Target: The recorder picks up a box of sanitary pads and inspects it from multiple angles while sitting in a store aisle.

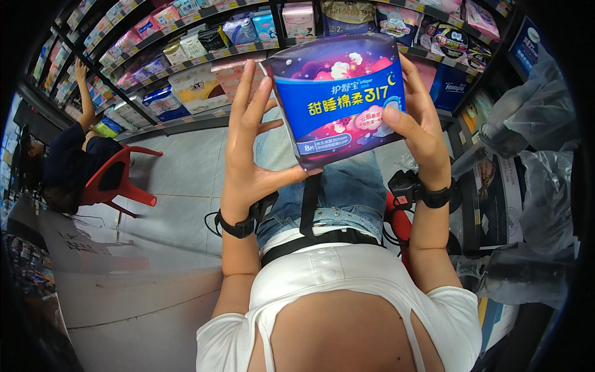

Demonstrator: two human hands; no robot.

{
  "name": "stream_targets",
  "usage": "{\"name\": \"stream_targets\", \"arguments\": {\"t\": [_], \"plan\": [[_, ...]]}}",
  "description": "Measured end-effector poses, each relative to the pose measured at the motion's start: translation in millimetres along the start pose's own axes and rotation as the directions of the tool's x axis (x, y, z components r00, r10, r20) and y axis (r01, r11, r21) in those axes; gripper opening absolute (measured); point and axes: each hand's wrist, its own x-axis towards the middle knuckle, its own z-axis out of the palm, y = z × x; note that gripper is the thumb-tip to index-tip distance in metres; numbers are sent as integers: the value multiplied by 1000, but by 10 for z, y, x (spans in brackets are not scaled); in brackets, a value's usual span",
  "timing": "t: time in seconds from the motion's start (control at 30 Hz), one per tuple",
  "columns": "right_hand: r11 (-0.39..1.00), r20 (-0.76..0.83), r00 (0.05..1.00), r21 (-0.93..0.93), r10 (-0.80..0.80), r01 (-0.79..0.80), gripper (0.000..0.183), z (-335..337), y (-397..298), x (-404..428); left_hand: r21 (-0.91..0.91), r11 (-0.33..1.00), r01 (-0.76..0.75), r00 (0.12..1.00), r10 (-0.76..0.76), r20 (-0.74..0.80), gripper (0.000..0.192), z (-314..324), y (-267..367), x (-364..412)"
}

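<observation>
A purple and blue pack of Whisper sanitary pads (341, 100) is held up in front of me, its printed face towards the camera and slightly tilted. My right hand (420, 123) grips its right side, thumb on the front and fingers reaching behind. Along the left edge, my left hand (253, 135) steadies the pack with spread fingers, the thumb at its lower left corner. Black straps with small devices circle both wrists. The back of the pack is hidden.
Shelves (195, 56) stocked with packaged hygiene products curve across the far side. On the left, another person (69, 153) sits on a red plastic stool (121, 181), one arm reaching to a shelf. Clear plastic bags (546, 200) hang at the right. Grey tiles (181, 172) cover the floor.
</observation>
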Motion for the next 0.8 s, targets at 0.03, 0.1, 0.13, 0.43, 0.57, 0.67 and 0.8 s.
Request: {"name": "stream_targets", "arguments": {"t": [0.03, 0.1, 0.13, 0.43, 0.57, 0.67, 0.8], "plan": [[1000, -1, 1000, 0, 0, 0, 78, -15, -9, -3, -1, 1000, 0, 1000, 0, 1, 113, -5, 14, 13], [1000, -30, 1000, -6, 5, -5, 78, -46, -24, -9, -25, 999, -33, 999, 33, -29, 99, -15, 41, 29], [1000, -40, 999, -15, -12, 11, 79, -55, -25, -10, -24, 999, -33, 999, 33, -28, 99, -16, 48, 22], [989, -113, 983, -47, -147, 142, 82, -5, 11, 21, -9, 990, 141, 986, -141, -87, 43, 92, 172, -41], [987, -116, 982, -71, -151, 143, 83, 40, 17, 18, 95, 983, 159, 982, -148, -114, 41, 153, 231, -38], [978, -103, 978, -122, -183, 170, 84, 47, 20, 22, 214, 970, 112, 988, -86, -125, 39, 168, 217, -32], [973, -101, 977, -150, -189, 173, 86, 44, 35, 29, 236, 965, 114, 989, -87, -122, 35, 164, 231, -20]]}}
